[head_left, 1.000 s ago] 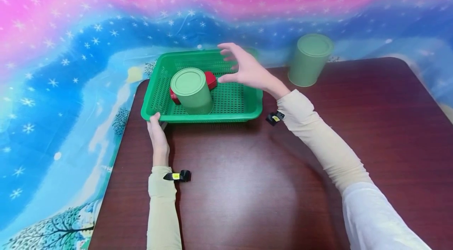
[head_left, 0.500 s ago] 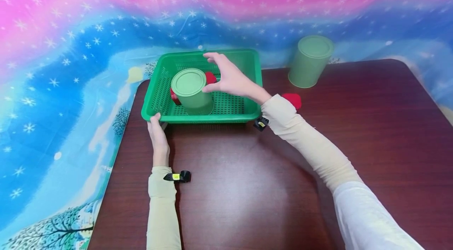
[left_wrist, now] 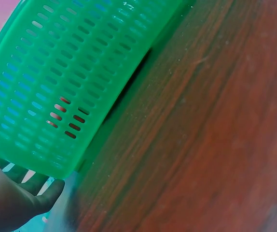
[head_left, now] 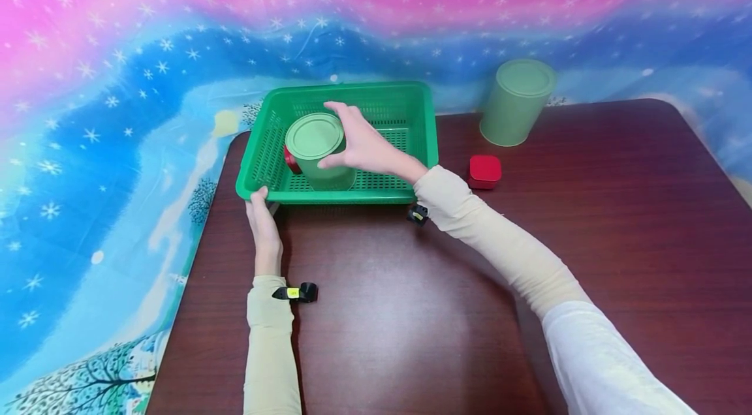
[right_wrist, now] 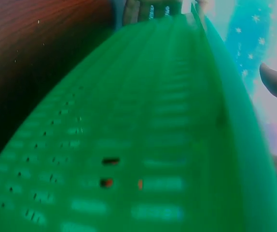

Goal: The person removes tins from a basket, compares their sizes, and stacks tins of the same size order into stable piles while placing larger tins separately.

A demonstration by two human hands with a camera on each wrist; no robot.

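A pale green can with a round lid stands upright in the green plastic basket. My right hand is spread at the can's right side, thumb overlapping its front and fingertips beside the far edge of its lid. At the basket's near left corner, my left hand grips the rim, thumb on top. The left wrist view shows that hand with its fingers passing behind the basket's corner. Most of a red object is hidden behind the can.
A second pale green can stands near the table's back edge, right of the basket. Nearer, a small red box sits on the dark brown table. A snowflake-patterned cloth hangs behind.
My right hand has moved left and down toward the can in the basket. The red box on the table, previously hidden by my right arm, now shows. My left hand stays at the corner.
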